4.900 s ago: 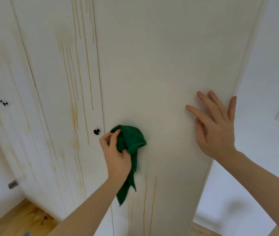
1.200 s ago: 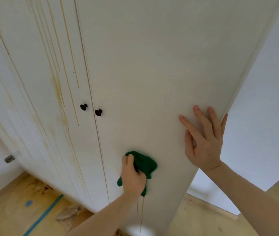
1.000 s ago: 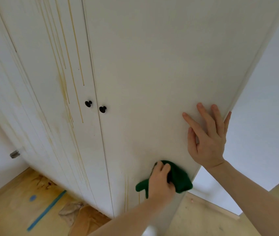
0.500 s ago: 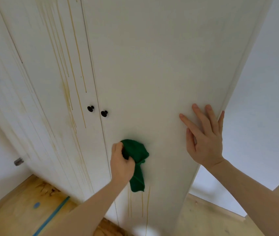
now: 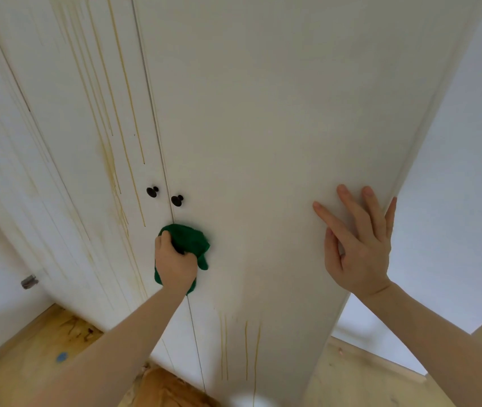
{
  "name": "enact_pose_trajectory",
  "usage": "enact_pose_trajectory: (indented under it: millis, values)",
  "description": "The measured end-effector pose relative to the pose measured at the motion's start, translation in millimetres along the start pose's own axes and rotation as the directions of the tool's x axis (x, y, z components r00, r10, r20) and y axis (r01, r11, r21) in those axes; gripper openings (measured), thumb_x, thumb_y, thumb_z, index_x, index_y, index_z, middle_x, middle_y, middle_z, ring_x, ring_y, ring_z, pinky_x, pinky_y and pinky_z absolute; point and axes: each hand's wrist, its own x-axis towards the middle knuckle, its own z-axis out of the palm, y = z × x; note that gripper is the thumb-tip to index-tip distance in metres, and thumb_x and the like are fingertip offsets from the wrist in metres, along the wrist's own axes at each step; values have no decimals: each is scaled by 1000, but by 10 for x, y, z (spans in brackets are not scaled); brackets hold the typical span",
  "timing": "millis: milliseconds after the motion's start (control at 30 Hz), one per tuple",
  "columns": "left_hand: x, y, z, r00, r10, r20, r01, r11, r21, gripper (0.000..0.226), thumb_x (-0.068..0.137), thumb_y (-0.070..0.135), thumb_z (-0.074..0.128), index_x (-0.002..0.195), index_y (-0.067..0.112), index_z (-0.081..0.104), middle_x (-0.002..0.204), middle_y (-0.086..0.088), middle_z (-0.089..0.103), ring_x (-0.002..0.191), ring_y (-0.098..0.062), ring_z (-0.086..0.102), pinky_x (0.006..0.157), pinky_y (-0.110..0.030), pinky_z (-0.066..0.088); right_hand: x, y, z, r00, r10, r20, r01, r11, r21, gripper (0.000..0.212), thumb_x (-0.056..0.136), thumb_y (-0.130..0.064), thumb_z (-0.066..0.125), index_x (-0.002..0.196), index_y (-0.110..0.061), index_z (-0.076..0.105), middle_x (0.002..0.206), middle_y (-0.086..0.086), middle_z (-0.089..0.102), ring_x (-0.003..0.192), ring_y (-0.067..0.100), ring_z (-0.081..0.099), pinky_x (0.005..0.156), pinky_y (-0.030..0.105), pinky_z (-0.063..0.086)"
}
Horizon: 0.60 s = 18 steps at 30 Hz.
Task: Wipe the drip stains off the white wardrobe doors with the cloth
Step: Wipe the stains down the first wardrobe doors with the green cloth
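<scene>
Your green cloth looks soft and fuzzy, a matt fabric. The wardrobe door before you is matt white with a faint grain, its knobs dark and slightly glossy. Below, the floor shows bare, stained wood.

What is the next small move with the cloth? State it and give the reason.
Probably slide the green cloth, gripped by the left hand, down and right onto the yellow drip streaks low on the right door. That door looks clean above them, and the right hand lies flat on it.
</scene>
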Motion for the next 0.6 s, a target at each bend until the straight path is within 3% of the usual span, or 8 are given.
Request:
enact_pose_trajectory:
  millis: [167, 367, 467, 600]
  values:
    - [-390, -145, 238, 991, -111, 77, 109, 994, 29, 47, 73, -11, 55, 115, 7, 48, 114, -10, 50, 93, -31, 56, 76, -45, 55, -2, 8, 22, 1000, -13, -14, 13, 1000, 5, 49, 85, -2, 60, 128, -21, 73, 146, 8, 56, 147, 35, 34, 123, 62, 16]
    - [-983, -168, 560, 975, -41, 220, 32, 999, 41, 45, 70, -11, 57, 109, 12, 51, 110, -1, 48, 95, -27, 56, 68, -36, 54, -9, 13, 45, 1000, -7, -21, 7, 1000, 4, 48, 86, -2, 60, 127, -22, 74, 145, 7, 57, 146, 36, 36, 123, 63, 15]
    - [-1307, -82, 729, 950, 17, 312, -29, 999, 33, 47, 70, -7, 60, 113, 10, 56, 115, 2, 52, 104, -20, 55, 84, -38, 57, -10, 11, 40, 1000, -8, -20, 8, 1000, 1, 47, 86, -3, 60, 127, -22, 73, 146, 7, 56, 146, 36, 36, 122, 63, 16]
    - [-1829, 264, 928, 892, -5, 452, -6, 1000, 23, 50, 71, 0, 57, 119, 14, 57, 123, 5, 52, 113, -17, 54, 100, -33, 51, -11, 14, 38, 1000, -12, -23, 12, 1000, -4, 47, 87, -3, 59, 127, -22, 73, 146, 8, 57, 146, 37, 36, 122, 63, 17]
